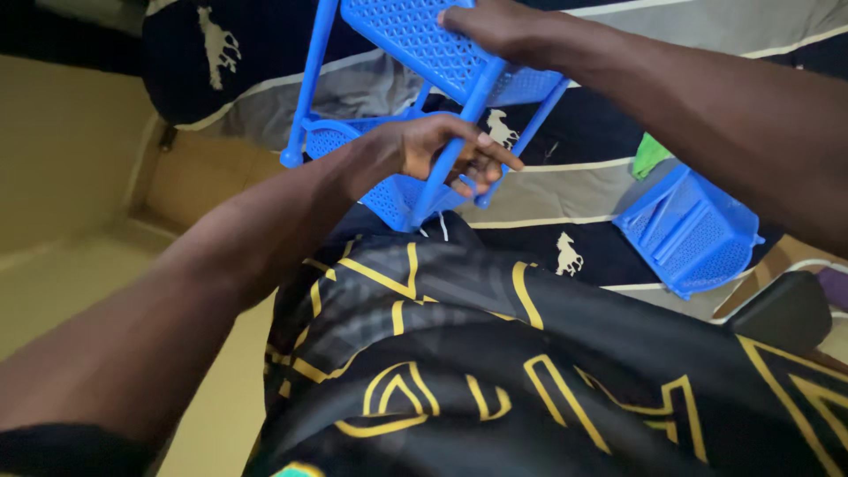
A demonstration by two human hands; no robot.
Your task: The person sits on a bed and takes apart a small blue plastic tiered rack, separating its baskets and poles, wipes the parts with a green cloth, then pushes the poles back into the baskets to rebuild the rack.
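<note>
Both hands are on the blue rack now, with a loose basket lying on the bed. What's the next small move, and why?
Probably steady the top shelf with the right hand and press the pole home with the left hand. The left fingers are wrapped around that pole at the lower shelf, and the rack is tilted. The spare basket lies apart on the bedsheet.

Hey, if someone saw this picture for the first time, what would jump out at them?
The bright blue plastic rack at top centre, held tilted in the air: the left hand grips one of its poles, the right hand presses on a perforated shelf. A separate blue basket lies to the right on the dark horse-patterned bedsheet.
</note>
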